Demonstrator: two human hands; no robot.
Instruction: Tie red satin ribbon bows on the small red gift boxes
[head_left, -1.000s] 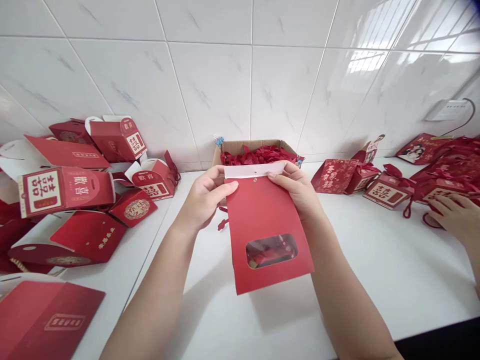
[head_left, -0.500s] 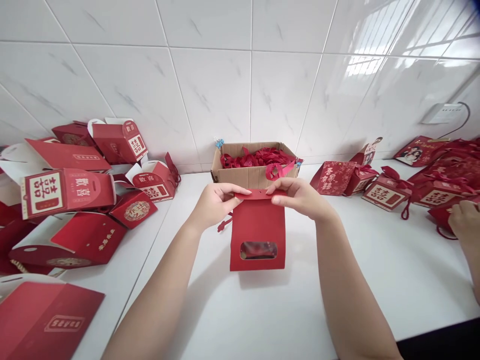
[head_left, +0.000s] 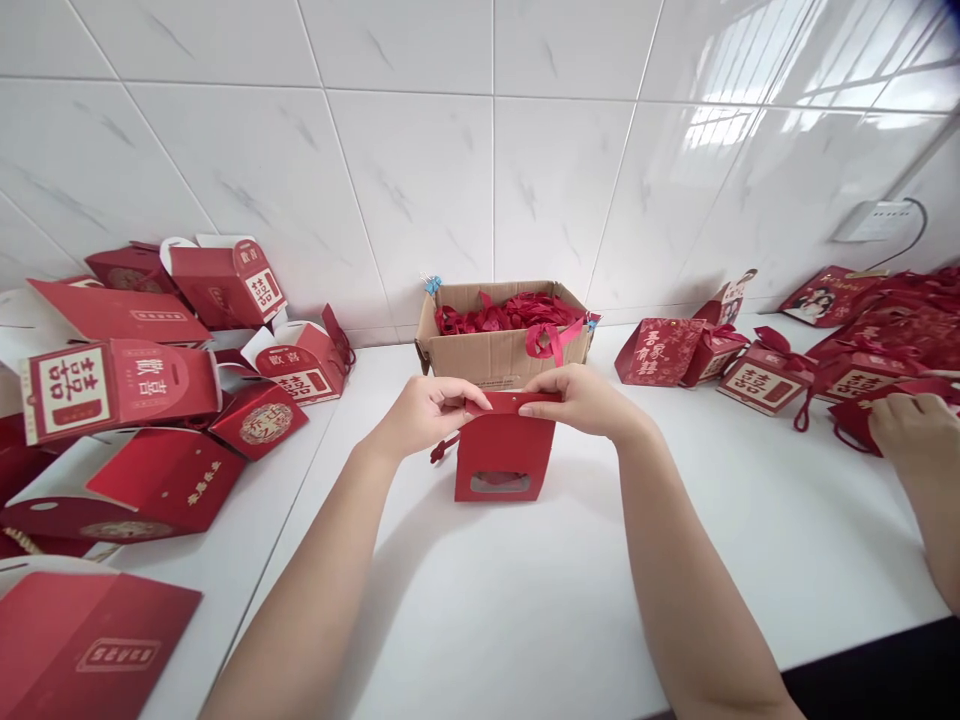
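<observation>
A red paper gift box (head_left: 501, 448) with a clear window low on its front stands upright in the middle of the white table. My left hand (head_left: 427, 412) pinches the left end of its folded top flap. At the right end of the same flap, my right hand (head_left: 581, 400) is closed with thumb in front and fingers behind. A small hole shows in the flap between the hands. From the box's left side sticks out a dark red cord tassel (head_left: 442, 450). The back of the box is hidden.
Behind the box, a cardboard carton (head_left: 487, 355) holds red ribbons (head_left: 517, 312). Several red boxes (head_left: 142, 390) are piled at left; finished-looking ribboned boxes (head_left: 769, 375) stand at right. Another person's hand (head_left: 916, 435) touches a red box at the right edge. A tiled wall (head_left: 420, 180) rises behind.
The box has tipped from leaning toward me to more upright and lower, its base moving away from me. Both hands keep hold of the flap. The other person's hand has shifted left.
</observation>
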